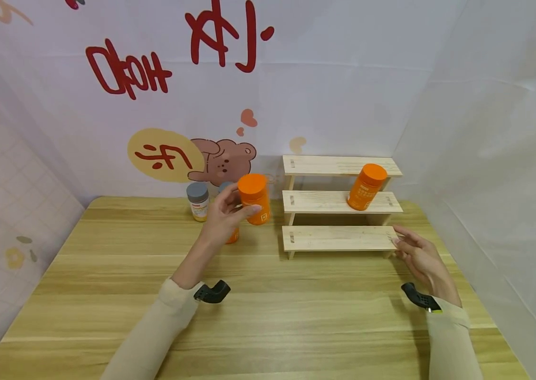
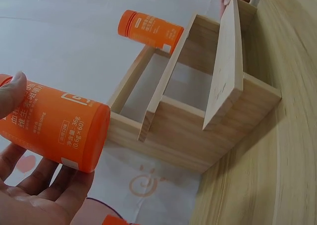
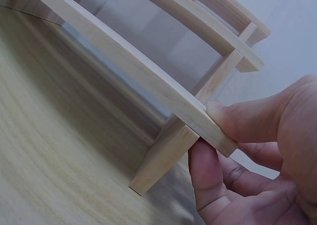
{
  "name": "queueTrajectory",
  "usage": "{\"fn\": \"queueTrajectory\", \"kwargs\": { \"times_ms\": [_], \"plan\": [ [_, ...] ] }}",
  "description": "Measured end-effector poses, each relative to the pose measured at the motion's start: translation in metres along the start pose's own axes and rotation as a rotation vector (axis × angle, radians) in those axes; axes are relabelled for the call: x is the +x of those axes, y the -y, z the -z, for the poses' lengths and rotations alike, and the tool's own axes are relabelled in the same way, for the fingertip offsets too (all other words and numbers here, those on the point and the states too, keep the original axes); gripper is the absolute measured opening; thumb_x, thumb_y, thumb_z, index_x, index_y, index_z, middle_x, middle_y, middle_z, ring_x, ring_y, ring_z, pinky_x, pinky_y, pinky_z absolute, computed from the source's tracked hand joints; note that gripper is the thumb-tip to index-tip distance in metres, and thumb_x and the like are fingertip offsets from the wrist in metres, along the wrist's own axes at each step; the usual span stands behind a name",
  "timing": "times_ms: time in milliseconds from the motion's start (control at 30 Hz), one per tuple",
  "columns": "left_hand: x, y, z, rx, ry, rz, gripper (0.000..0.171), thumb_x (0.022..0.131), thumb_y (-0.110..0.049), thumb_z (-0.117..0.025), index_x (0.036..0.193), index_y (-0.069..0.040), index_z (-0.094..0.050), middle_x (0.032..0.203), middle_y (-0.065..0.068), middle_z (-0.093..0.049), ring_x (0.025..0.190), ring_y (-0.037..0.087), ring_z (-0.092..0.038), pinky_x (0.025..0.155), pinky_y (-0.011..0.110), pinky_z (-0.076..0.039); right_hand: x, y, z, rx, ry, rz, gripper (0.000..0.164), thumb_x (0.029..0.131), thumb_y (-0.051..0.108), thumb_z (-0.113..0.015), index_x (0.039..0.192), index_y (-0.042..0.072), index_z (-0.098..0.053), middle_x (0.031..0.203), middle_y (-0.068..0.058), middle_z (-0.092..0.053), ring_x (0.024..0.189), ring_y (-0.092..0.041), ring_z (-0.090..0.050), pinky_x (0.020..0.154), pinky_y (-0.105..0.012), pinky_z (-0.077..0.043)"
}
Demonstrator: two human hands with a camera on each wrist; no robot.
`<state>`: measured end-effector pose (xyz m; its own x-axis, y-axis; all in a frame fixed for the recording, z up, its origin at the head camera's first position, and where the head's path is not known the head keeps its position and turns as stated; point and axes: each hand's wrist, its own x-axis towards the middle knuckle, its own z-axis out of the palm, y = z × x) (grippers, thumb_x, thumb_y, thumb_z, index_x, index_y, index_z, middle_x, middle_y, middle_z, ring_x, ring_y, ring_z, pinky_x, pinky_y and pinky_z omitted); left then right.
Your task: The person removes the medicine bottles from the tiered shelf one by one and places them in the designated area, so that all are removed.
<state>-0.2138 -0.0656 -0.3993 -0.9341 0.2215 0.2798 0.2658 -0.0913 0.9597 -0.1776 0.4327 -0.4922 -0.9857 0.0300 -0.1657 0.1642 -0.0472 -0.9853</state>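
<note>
My left hand (image 1: 222, 216) grips an orange supplement bottle (image 1: 254, 199) in the air, left of the wooden shelf. In the left wrist view, thumb and fingers wrap this bottle (image 2: 59, 121), whose printed label faces the camera. The right hand (image 1: 417, 257) pinches the right end of the lowest board on the three-tier wooden shelf (image 1: 339, 238). In the right wrist view, the thumb lies on top of that board (image 3: 148, 79) and the fingers are beneath it. A second orange bottle (image 1: 367, 187) stands on the middle tier, toward its right end.
Behind the left hand, a grey-capped bottle (image 1: 198, 201) stands at the table's back, with another grey cap (image 1: 225, 186) and an orange bottle (image 1: 233, 236) partly hidden by the hand. A printed cloth backdrop (image 1: 344, 79) hangs behind the wood-grain table (image 1: 268, 316).
</note>
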Motion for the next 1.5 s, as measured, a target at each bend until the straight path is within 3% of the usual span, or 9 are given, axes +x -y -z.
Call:
{"fn": "queueTrajectory", "kwargs": {
  "times_ms": [267, 500, 867, 1200, 1500],
  "plan": [
    [-0.008, -0.004, 0.021, 0.034, -0.044, -0.002, 0.055, 0.093, -0.014, -0.077, 0.143, -0.019, -0.056, 0.136, 0.005, -0.064, 0.125, 0.016, -0.062, 0.107, 0.025, -0.051, -0.001, 0.001, 0.0, 0.001, -0.001, -0.001, 0.068, 0.101, 0.014, -0.066, 0.16, 0.006, -0.033, 0.111, 0.01, -0.058, 0.09, -0.004, -0.054, 0.077, -0.02, -0.055],
    [-0.014, -0.009, 0.04, 0.092, -0.095, 0.036, 0.055, 0.094, -0.018, -0.076, 0.145, -0.02, -0.054, 0.14, 0.002, -0.062, 0.129, 0.013, -0.058, 0.111, 0.023, -0.048, 0.0, 0.002, -0.002, -0.007, -0.012, 0.014, 0.072, 0.1, 0.015, -0.067, 0.16, 0.001, -0.03, 0.109, 0.01, -0.061, 0.089, -0.003, -0.056, 0.077, -0.019, -0.055],
    [-0.021, -0.011, 0.068, 0.085, -0.167, 0.007, 0.05, 0.095, -0.015, -0.075, 0.142, -0.018, -0.056, 0.131, -0.004, -0.065, 0.121, 0.013, -0.061, 0.101, 0.016, -0.051, -0.001, 0.001, 0.0, 0.008, -0.01, 0.017, 0.073, 0.1, 0.015, -0.068, 0.16, 0.002, -0.03, 0.109, 0.011, -0.062, 0.091, -0.004, -0.056, 0.077, -0.019, -0.056],
    [-0.03, -0.003, 0.09, 0.088, -0.214, 0.075, 0.048, 0.097, -0.02, -0.073, 0.142, -0.019, -0.056, 0.133, -0.005, -0.064, 0.122, 0.012, -0.059, 0.099, 0.012, -0.051, 0.0, 0.003, -0.001, 0.001, -0.007, 0.015, 0.073, 0.1, 0.015, -0.067, 0.161, 0.001, -0.028, 0.107, 0.01, -0.062, 0.089, -0.004, -0.056, 0.077, -0.019, -0.056],
    [-0.035, 0.01, 0.106, 0.158, -0.246, 0.141, 0.052, 0.097, -0.026, -0.074, 0.144, -0.021, -0.054, 0.135, -0.007, -0.063, 0.123, 0.007, -0.059, 0.098, 0.01, -0.05, -0.001, 0.002, -0.001, 0.013, -0.009, 0.021, 0.071, 0.101, 0.012, -0.066, 0.16, 0.0, -0.029, 0.106, 0.009, -0.062, 0.088, -0.004, -0.056, 0.076, -0.019, -0.056]
  ]
}}
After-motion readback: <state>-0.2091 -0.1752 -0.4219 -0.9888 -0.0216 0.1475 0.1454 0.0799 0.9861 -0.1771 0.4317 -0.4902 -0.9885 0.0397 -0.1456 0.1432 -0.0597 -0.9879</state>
